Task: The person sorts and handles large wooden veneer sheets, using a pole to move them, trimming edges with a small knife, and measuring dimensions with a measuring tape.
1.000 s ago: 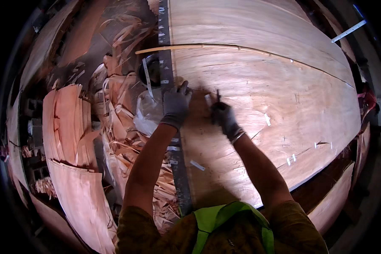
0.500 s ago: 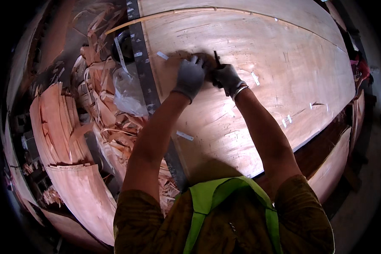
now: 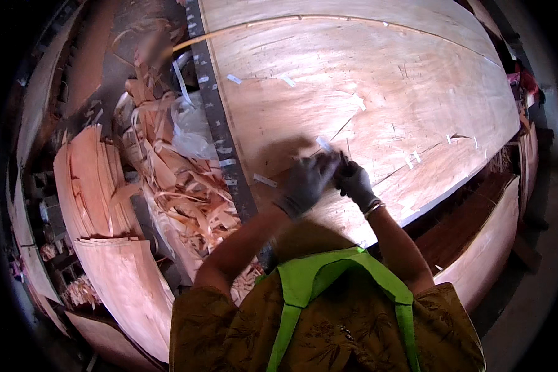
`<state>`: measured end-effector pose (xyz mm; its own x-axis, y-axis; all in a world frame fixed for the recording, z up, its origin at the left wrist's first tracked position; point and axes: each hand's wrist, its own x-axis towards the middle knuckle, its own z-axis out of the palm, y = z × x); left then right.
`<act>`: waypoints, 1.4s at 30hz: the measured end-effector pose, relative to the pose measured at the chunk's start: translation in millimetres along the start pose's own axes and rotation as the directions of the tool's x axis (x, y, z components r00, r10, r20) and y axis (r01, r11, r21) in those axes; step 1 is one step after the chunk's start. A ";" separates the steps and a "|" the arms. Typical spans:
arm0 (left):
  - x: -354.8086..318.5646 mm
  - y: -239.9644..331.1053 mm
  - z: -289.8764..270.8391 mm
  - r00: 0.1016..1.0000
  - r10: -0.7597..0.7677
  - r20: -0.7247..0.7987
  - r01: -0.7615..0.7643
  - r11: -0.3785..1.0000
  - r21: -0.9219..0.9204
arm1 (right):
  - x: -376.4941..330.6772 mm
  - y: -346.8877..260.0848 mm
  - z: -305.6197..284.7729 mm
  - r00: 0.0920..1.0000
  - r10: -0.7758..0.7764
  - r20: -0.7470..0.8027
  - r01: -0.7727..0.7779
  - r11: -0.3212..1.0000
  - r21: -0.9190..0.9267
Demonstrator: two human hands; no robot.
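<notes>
A large pale wood veneer sheet point(image 3: 304, 49) lies in front of me, with short white tape strips on it. My left hand point(image 3: 307, 186), in a grey glove, is over its near part, fingers bent together close to my right hand; what they hold, if anything, is hidden. A white tape strip point(image 3: 324, 144) shows just beyond those fingertips. My right hand point(image 3: 356, 184), also gloved, is closed around a small dark tool point(image 3: 343, 159), whose kind is unclear. Another tape strip point(image 3: 265, 180) lies left of my left hand.
A thin bamboo-like rod point(image 3: 291, 18) arches across the far part of the sheet. Along the left runs a dark edge strip point(image 3: 214, 111). Beyond it are veneer scraps point(image 3: 161, 155), a clear plastic bag point(image 3: 192, 130) and stacked veneer point(image 3: 115, 260). More curved sheets point(image 3: 483, 226) stand at right.
Both hands have come nearer to me from farther up the sheet. Where they were, a white tape strip now shows on the veneer. My right hand keeps the dark tool.
</notes>
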<state>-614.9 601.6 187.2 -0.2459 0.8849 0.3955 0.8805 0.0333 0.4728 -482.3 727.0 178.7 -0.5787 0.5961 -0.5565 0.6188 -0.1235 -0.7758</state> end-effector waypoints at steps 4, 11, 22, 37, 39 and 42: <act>-21.0 9.4 29.2 0.994 0.109 0.008 -0.109 0.992 0.066 | 9.2 20.5 -6.6 0.943 -0.314 -0.112 0.194 0.790 -0.582; -32.5 23.0 -6.3 0.991 -0.130 -0.041 0.132 0.990 0.050 | -74.7 17.1 -43.8 0.940 -0.326 -0.102 0.178 0.721 -0.670; -137.3 56.8 -34.0 0.912 -0.406 -0.063 0.392 0.814 0.428 | -209.4 240.3 -61.9 0.913 -0.403 -0.063 0.345 0.846 -0.406; -168.4 41.0 -80.6 0.929 -0.308 -0.206 0.312 0.950 -0.013 | -213.8 62.6 121.0 0.961 -0.184 0.208 0.203 0.977 -0.073; -198.1 33.0 -115.8 0.946 -0.242 -0.216 0.208 0.964 -0.168 | -204.1 52.3 142.8 0.985 -0.090 0.144 0.091 0.996 0.005; -275.6 -14.0 -158.2 0.978 -0.150 -0.143 0.119 0.971 -0.208 | -185.5 34.9 177.0 0.997 0.014 0.071 -0.027 0.983 0.181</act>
<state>-623.6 283.8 196.1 -0.4304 0.7946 0.4283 0.7417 0.0409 0.6695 -447.4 471.7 202.2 -0.6061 0.5363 -0.5874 0.5280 -0.2810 -0.8014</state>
